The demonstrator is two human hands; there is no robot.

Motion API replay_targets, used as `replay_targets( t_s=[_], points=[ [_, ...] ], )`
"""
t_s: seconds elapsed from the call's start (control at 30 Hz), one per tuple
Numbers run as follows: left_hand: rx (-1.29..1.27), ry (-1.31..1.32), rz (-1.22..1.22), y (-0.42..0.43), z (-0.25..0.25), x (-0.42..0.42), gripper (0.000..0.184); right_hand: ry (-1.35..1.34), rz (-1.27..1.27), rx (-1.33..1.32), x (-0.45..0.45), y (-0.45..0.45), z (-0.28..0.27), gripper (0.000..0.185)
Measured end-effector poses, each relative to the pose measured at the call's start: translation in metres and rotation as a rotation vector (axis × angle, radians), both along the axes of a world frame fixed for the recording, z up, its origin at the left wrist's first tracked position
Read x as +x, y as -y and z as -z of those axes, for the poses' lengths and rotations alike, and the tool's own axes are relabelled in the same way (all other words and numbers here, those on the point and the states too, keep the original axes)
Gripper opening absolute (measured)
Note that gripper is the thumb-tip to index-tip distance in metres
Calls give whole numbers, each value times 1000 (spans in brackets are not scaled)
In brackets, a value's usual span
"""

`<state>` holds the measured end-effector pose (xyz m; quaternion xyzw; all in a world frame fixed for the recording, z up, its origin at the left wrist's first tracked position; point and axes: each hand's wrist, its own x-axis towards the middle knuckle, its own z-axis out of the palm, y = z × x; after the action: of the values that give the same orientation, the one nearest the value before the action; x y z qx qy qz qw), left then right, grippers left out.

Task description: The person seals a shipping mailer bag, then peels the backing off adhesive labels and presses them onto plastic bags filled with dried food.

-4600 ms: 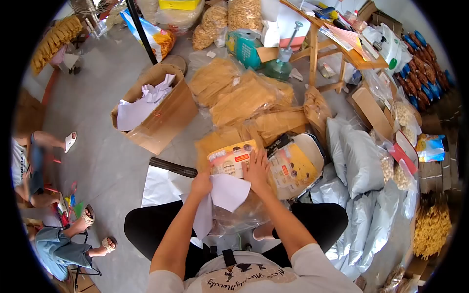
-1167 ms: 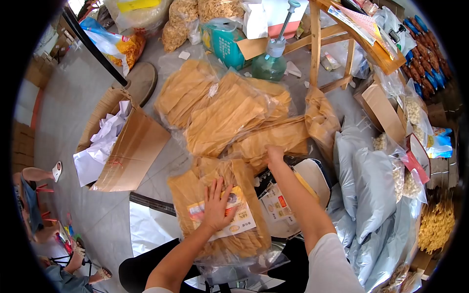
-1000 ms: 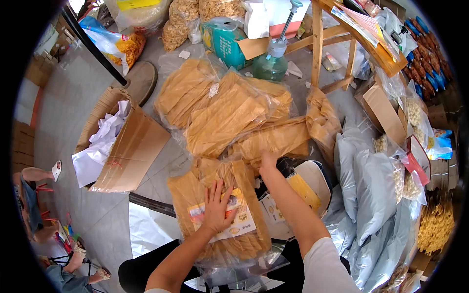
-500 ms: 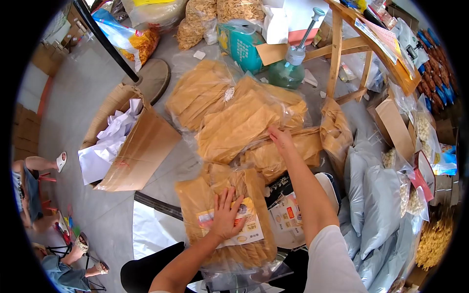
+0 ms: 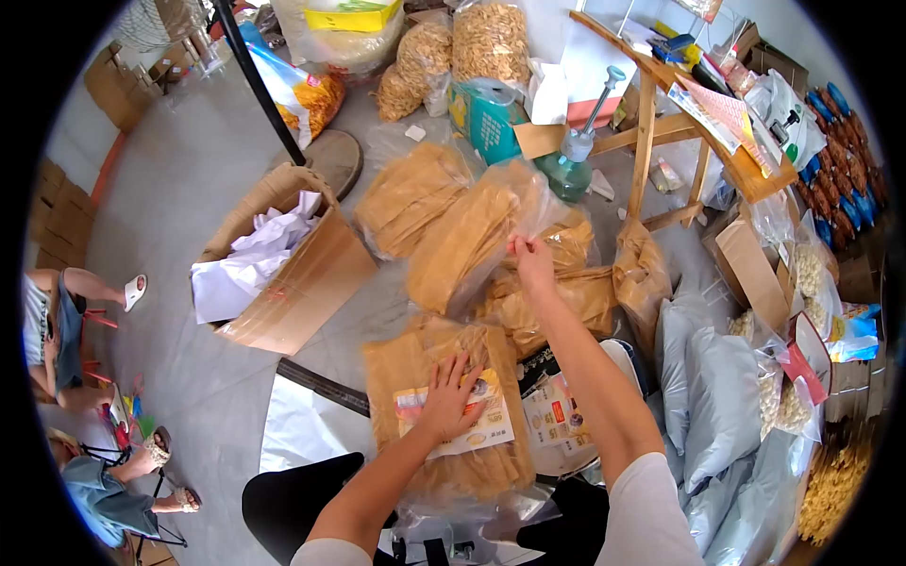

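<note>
My left hand (image 5: pixel 447 404) lies flat with fingers spread on a clear plastic bag of flat tan sheets (image 5: pixel 389 363), over its printed label (image 5: pixel 493 432). This bag rests just in front of my body. Farther out, my right hand (image 5: pixel 532 262) pinches the edge of a second bag of tan sheets (image 5: pixel 469 231), which is tilted up on its side. Around it lie another bag of tan sheets (image 5: pixel 406 200) to the left and one more (image 5: pixel 587 300) to the right. Beside my right forearm is a stack of printed labels (image 5: pixel 555 415).
A cardboard box (image 5: pixel 307 283) with crumpled white paper stands at left, near a round pole base (image 5: pixel 332 160). Grey plastic parcels (image 5: pixel 717 396) pile up on the right. A green pump bottle (image 5: pixel 566 174) stands beside a wooden table (image 5: pixel 642 141). Two seated people are at far left.
My right hand has lifted the edge of the far bag, which now tilts and has shifted off the bags below. My left hand stays flat on the near bag. The view has shifted slightly.
</note>
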<state>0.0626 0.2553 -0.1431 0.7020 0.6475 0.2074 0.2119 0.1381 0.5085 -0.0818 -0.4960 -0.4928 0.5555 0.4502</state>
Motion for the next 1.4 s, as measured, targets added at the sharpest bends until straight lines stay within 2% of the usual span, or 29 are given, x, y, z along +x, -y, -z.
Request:
replay_targets(
  t_s=[0.03, 0.1, 0.13, 0.2, 0.23, 0.3, 0.33, 0.4, 0.43, 0.5, 0.53, 0.6, 0.63, 0.73, 0.83, 0.9, 0.97, 1.0, 1.13, 1.2, 1.23, 1.27, 1.3, 1.33, 1.37, 1.4],
  points=[
    [7, -6, -4, 0, -1, 0, 61, -6, -4, 7, -4, 9, -24, 14],
    [-75, -6, -3, -3, -2, -2, 62, -312, -49, -64, -8, 23, -74, 12],
    [-64, -10, -8, -4, 2, -5, 62, -316, -55, -53, -6, 27, -96, 12],
    [-115, 245, -53, -7, 4, -15, 61, -289, -137, 54, 5, 34, -137, 8],
    [-104, 245, -51, -8, -12, -18, 61, -289, -138, 65, 11, 41, -155, 8],
    [-369, 1210, -484, -4, -42, -23, 59, -384, -237, 186, 27, 59, -188, 11],
    [-369, 1212, -480, 0, -40, -26, 59, -390, -286, 190, 36, 71, -208, 11],
    [-178, 1510, -595, 8, -30, -37, 58, -430, -346, 193, 51, 93, -236, 11],
    [-186, 1511, -598, 15, -41, -43, 58, -474, -403, 191, 58, 105, -246, 11],
    [-177, 1812, -713, 26, -64, -56, 60, -492, -451, 185, 71, 126, -265, 10],
    [-180, 1812, -709, 38, -76, -61, 60, -582, -541, 161, 77, 137, -273, 10],
    [-101, 2227, -744, 56, -103, -67, 57, -736, -675, 96, 87, 156, -283, 9],
    [-96, 2224, -739, 63, -117, -64, 57, -739, -677, 102, 90, 167, -287, 9],
    [-55, 2240, -174, 87, -149, -57, 55, -796, -735, -119, 96, 197, -300, 13],
    [-295, 2227, -2, 117, -156, -36, 54, -857, -809, -263, 100, 208, -288, 14],
    [-473, 2231, -21, 136, -149, -25, 54, -855, -793, -326, 95, 213, -275, 11],
    [-605, 2230, -110, 153, -137, -17, 53, -710, -718, -376, 90, 215, -257, 9],
    [-652, 2229, -174, 161, -131, -14, 53, -732, -775, -389, 87, 222, -257, 8],
    [-712, 2096, -512, 188, -110, -18, 52, -648, -721, -418, 92, 215, -232, 8],
    [-650, 1890, -673, 199, -104, -19, 52, -437, -552, -409, 99, 206, -216, 10],
    [-578, 1726, -720, 202, -106, -14, 50, -438, -547, -410, 103, 198, -195, 10],
    [-520, 1550, -771, 205, -108, -9, 49, -201, -489, -331, 106, 186, -161, 14],
    [-382, 1208, -846, 210, -109, -6, 47, 33, -432, -248, 108, 175, -125, 19],
    [-369, 916, -896, 213, -69, -8, 52, 114, -437, -246, 111, 170, -77, 21],
    [-342, 686, -830, 213, -84, 4, 46, 196, -443, -242, 115, 177, -42, 27],
    [-360, 688, -790, 214, -79, 10, 47, 456, -429, -157, 114, 205, -56, 40]
  ],
)
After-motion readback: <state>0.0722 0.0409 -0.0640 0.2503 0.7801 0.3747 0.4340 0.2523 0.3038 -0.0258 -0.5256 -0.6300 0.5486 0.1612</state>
